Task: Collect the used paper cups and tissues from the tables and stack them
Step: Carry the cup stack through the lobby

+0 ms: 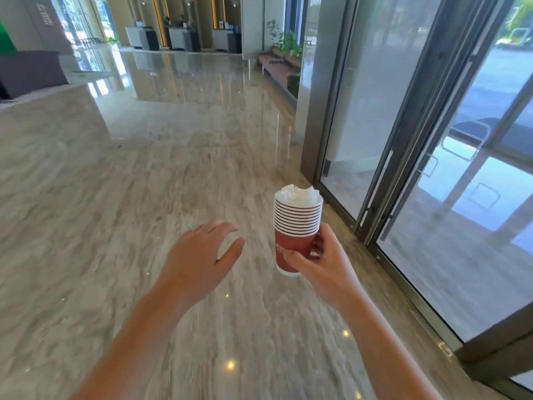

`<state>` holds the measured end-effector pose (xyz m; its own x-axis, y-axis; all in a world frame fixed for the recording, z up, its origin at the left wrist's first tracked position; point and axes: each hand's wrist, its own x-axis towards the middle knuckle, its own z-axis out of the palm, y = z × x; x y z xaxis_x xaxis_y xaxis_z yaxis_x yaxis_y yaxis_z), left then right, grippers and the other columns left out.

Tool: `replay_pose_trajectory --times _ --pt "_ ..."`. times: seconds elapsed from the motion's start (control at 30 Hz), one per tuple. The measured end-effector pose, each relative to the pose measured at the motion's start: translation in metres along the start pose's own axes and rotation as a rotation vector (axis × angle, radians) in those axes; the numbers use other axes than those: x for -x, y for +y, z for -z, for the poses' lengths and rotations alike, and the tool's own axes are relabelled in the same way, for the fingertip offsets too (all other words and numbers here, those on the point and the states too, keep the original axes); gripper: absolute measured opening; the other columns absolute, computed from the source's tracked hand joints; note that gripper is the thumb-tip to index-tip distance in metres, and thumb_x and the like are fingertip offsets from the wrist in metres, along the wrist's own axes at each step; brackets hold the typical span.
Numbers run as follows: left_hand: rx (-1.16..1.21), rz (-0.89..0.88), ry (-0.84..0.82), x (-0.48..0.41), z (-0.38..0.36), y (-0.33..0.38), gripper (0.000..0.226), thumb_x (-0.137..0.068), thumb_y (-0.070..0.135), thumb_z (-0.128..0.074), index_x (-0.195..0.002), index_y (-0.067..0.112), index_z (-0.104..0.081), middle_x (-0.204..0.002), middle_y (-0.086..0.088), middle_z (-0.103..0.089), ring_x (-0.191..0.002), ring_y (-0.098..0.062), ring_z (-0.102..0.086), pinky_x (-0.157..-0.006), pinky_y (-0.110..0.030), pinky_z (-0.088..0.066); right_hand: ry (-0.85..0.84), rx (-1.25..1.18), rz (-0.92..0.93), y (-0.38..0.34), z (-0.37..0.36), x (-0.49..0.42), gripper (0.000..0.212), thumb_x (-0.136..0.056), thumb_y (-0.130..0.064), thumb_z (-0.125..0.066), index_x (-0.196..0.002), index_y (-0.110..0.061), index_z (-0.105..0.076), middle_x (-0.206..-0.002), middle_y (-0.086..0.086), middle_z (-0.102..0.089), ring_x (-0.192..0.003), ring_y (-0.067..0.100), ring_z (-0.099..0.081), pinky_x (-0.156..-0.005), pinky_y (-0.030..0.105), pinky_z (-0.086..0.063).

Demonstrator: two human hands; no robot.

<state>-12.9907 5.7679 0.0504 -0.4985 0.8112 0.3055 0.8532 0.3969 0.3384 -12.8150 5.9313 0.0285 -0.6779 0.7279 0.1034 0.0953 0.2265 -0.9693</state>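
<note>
A stack of several red paper cups (294,226) with white rims is held upright in the middle of the head view. Crumpled white tissue (298,194) fills the top cup. My right hand (320,262) grips the lowest cup from the right, thumb across its front. My left hand (199,255) hovers to the left of the stack, apart from it, fingers loosely spread and holding nothing. Both hands are above a glossy marble floor (144,183).
Glass doors with metal frames (403,168) run along the right side. A wooden planter bench with plants (284,60) stands further back on the right. Reception counters (184,39) line the far wall. A dark block (31,70) sits at far left.
</note>
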Motion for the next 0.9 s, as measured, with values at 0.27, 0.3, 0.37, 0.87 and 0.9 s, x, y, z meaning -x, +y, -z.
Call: replay_pose_trajectory --times 0.27,0.3,0.37,0.87,0.9 --pt "0.003 -0.001 -0.038 -0.168 -0.055 -0.065 0.046 -0.098 0.059 -0.034 -0.129 0.034 -0.055 -0.114 0.018 -0.059 -0.099 -0.009 -0.058 -0.084 -0.027 -0.039 0.045 -0.041 -0.041 0.044 -0.017 -0.176 0.046 -0.081 -0.015 -0.082 -0.117 -0.031 -0.059 -0.112 -0.012 -0.072 -0.101 0.002 -0.070 -0.091 0.032 -0.061" --pt "-0.008 -0.008 -0.051 -0.192 -0.060 -0.072 0.046 -0.097 0.060 -0.033 -0.129 0.035 -0.054 -0.115 0.019 -0.059 -0.102 -0.008 -0.059 -0.086 -0.027 -0.041 0.045 -0.050 -0.044 0.048 -0.018 -0.201 0.045 -0.081 -0.014 -0.081 -0.116 -0.032 -0.058 -0.111 -0.012 -0.072 -0.101 0.003 -0.070 -0.091 0.031 -0.060" --pt "-0.029 -0.008 -0.074 -0.241 -0.066 -0.088 0.046 -0.097 0.062 -0.031 -0.128 0.036 -0.054 -0.115 0.021 -0.059 -0.105 -0.007 -0.059 -0.089 -0.028 -0.044 0.037 -0.066 -0.046 0.051 -0.023 -0.254 0.044 -0.082 -0.010 -0.080 -0.112 -0.035 -0.058 -0.110 -0.011 -0.072 -0.099 0.003 -0.070 -0.089 0.028 -0.059" --pt "-0.068 0.134 0.041 -0.521 -0.083 -0.266 0.046 -0.098 0.056 -0.040 -0.130 0.029 -0.058 -0.122 0.015 -0.061 -0.108 -0.014 -0.061 -0.089 -0.028 -0.040 -0.140 -0.052 0.050 0.045 -0.127 -0.610 0.049 -0.085 -0.009 -0.077 -0.114 -0.042 -0.055 -0.112 -0.016 -0.070 -0.100 -0.002 -0.068 -0.083 0.021 -0.058" --pt "-0.069 0.136 0.037 -0.539 -0.087 -0.282 0.048 -0.098 0.059 -0.037 -0.130 0.029 -0.058 -0.123 0.014 -0.061 -0.110 -0.015 -0.060 -0.090 -0.029 -0.040 -0.140 -0.054 0.052 0.047 -0.136 -0.632 0.050 -0.086 -0.009 -0.077 -0.114 -0.043 -0.054 -0.111 -0.016 -0.070 -0.100 -0.003 -0.068 -0.082 0.019 -0.058"
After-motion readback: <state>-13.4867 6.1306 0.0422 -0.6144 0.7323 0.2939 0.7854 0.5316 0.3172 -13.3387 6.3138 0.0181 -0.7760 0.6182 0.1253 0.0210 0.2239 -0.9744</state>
